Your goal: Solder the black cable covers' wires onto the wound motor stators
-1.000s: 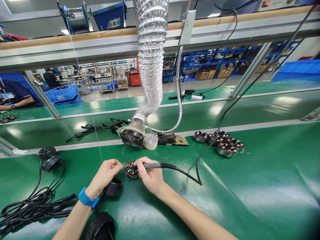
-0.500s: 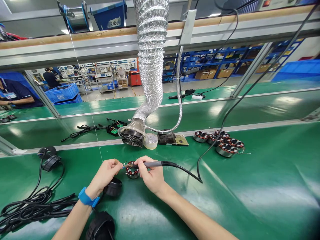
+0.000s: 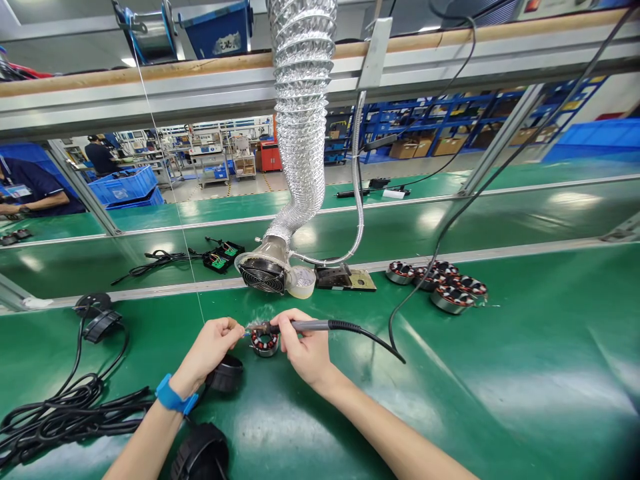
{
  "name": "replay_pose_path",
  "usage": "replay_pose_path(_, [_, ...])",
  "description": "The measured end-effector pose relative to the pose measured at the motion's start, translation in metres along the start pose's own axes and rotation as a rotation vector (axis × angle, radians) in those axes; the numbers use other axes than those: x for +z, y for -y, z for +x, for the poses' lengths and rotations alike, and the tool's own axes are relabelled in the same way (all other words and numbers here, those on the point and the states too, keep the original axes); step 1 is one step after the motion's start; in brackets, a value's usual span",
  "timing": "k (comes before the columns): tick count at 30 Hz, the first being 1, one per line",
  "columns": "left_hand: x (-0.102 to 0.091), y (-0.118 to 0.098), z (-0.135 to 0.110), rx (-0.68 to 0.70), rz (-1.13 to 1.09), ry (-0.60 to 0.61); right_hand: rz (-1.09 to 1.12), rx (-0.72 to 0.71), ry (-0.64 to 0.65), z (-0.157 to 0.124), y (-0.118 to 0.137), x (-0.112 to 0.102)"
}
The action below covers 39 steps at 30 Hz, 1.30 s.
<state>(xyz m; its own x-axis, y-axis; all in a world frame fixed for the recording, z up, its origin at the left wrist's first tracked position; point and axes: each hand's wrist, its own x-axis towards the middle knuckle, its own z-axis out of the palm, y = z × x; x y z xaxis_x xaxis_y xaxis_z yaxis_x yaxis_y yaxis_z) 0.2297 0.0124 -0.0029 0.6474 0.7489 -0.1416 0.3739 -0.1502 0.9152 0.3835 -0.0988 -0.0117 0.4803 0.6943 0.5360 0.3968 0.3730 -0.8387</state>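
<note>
My right hand [image 3: 303,347] is closed around the grey handle of a soldering iron [image 3: 311,325], its tip pointing left over a stator [image 3: 265,345] with copper windings on the green bench. Just left of that, my left hand [image 3: 220,343] pinches the thin solder wire [image 3: 193,267] that runs down from a spool [image 3: 150,33] overhead. A small bluish lead end shows at the left fingertips, close to the iron's tip; the exact contact is too small to make out. Faint smoke rises there. Under my left wrist sits a black round housing [image 3: 226,375].
A fume duct [image 3: 303,120] hangs behind the hands, with a fan at its mouth. Several stators [image 3: 453,299] lie at right. Black cables [image 3: 75,413] coil at left, and the iron's cord [image 3: 425,287] crosses the right side. A co-worker [image 3: 35,187] sits at far left.
Smoke now rises by the iron's tip. The iron and right hand have shifted slightly right. Behind the bench edge, the green circuit boards with black cables have slid a little left.
</note>
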Motion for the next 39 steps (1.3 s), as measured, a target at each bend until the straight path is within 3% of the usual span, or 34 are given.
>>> replay_pose_path(19, [0.000,-0.005,-0.002,-0.027,-0.045,-0.014,-0.053,-0.032,-0.001,0.001,0.001,-0.001])
replay_pose_path(33, [0.000,-0.004,-0.003,0.012,-0.044,-0.017,-0.170,-0.240,0.232,0.004,-0.009,0.008])
replay_pose_path(39, [0.003,-0.005,-0.005,0.022,-0.053,-0.008,-0.167,-0.252,0.338,0.003,-0.019,0.019])
